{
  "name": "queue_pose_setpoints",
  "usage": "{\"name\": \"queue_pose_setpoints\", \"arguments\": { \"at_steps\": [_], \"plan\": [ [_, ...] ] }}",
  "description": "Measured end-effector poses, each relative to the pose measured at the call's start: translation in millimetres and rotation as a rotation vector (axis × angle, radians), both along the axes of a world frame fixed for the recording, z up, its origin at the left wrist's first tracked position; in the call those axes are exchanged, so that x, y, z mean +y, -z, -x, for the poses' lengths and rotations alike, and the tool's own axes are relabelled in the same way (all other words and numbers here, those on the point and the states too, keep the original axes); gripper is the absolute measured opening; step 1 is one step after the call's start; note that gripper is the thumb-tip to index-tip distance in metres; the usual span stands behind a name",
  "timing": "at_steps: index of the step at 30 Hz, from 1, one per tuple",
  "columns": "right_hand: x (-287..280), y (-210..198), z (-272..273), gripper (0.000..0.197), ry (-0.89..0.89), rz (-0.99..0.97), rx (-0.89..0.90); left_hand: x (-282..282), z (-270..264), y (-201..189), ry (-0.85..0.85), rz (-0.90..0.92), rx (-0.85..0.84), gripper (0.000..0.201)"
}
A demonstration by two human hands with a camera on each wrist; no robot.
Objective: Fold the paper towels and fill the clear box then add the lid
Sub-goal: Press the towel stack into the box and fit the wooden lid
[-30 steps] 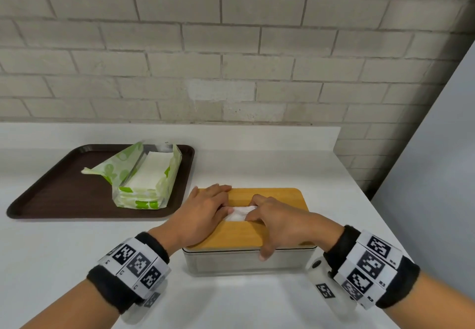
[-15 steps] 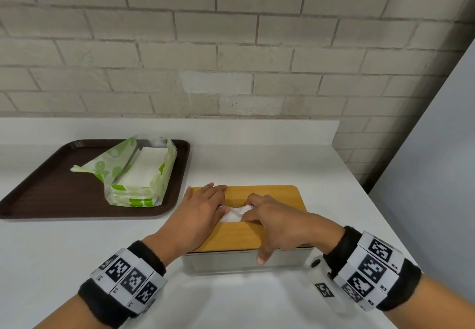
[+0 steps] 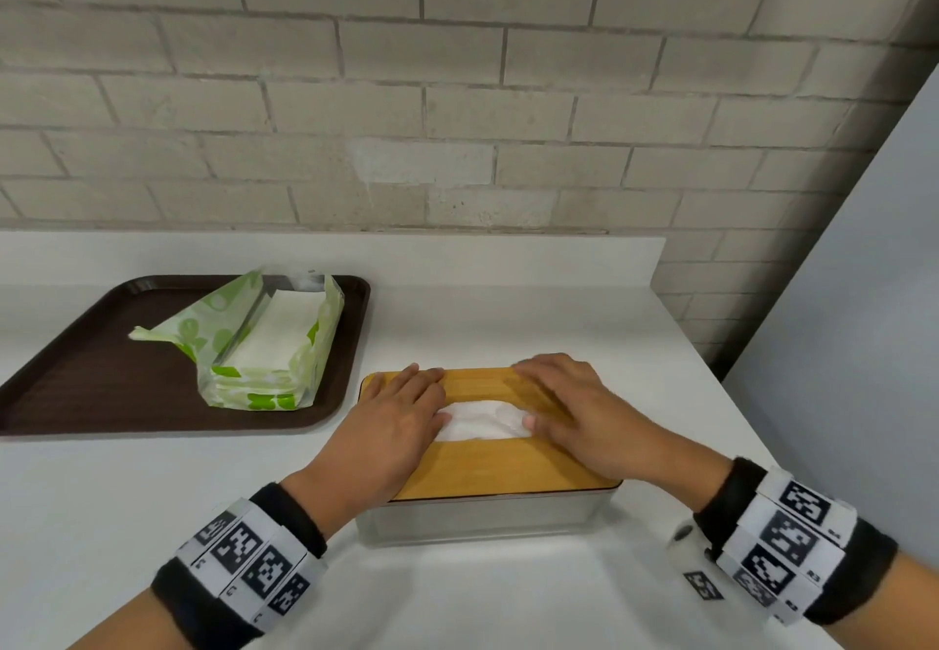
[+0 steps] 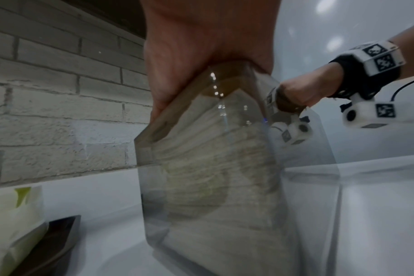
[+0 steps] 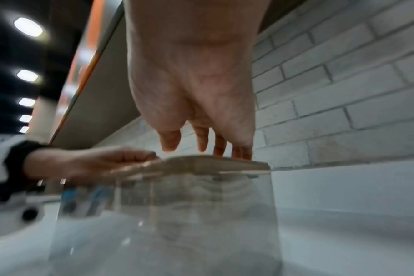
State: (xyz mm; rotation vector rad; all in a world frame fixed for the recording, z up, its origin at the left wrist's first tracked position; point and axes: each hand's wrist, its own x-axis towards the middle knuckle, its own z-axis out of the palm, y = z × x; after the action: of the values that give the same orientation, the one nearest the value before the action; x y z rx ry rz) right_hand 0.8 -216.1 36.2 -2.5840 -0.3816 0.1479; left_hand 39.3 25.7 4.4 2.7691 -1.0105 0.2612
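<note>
A brown tray (image 3: 76, 385) is sitting at the left, carrying a green pack (image 3: 264, 349) of towels. Beside it, the left hand (image 3: 391, 426) is lying flat, fingers straight, gripping nothing, pressing the lid (image 3: 488, 466) onto the box (image 3: 482, 517). A towel (image 3: 477, 421) is poking through the slot. The right hand (image 3: 579, 415) is pressing likewise, fingers relaxed. Even pressure from the 2 hands should seat the lid squarely without trapping the towel.

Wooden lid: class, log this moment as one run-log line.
stage: lid on | left hand: flat on wooden lid | right hand: flat on lid | clear box: filled | paper towel: showing through slot
</note>
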Motion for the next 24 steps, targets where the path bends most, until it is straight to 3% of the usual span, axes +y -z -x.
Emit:
{"name": "queue_pose_setpoints", "arguments": {
  "at_steps": [4,9,11,16,20,24],
  "plan": [
    [-0.6,18.4,1.0,0.087,-0.142,0.332,0.031,0.5,0.8,5.6,0.002,0.048,0.075,0.047],
    [2.0,20.1,4.0,0.083,-0.12,0.362,0.024,1.2,0.9,6.7,0.009,0.124,0.01,0.041],
    [3.3,17.6,3.1,0.074,-0.116,0.309,0.037,1.6,1.3,4.4,0.07,0.145,-0.027,0.035],
    [10.5,8.2,-2.9,0.005,0.017,-0.018,-0.069,-3.3,4.7,-8.4,0.149,0.208,-0.031,0.03],
    [23.4,-4.8,-6.5,0.009,0.003,-0.18,-0.073,-9.5,7.2,-18.0,0.144,0.234,0.02,0.044],
    [13.9,-20.8,-14.2,0.014,0.07,-0.291,0.056,-5.6,0.2,-30.0,0.092,0.268,0.239,0.024]
  ]
}}
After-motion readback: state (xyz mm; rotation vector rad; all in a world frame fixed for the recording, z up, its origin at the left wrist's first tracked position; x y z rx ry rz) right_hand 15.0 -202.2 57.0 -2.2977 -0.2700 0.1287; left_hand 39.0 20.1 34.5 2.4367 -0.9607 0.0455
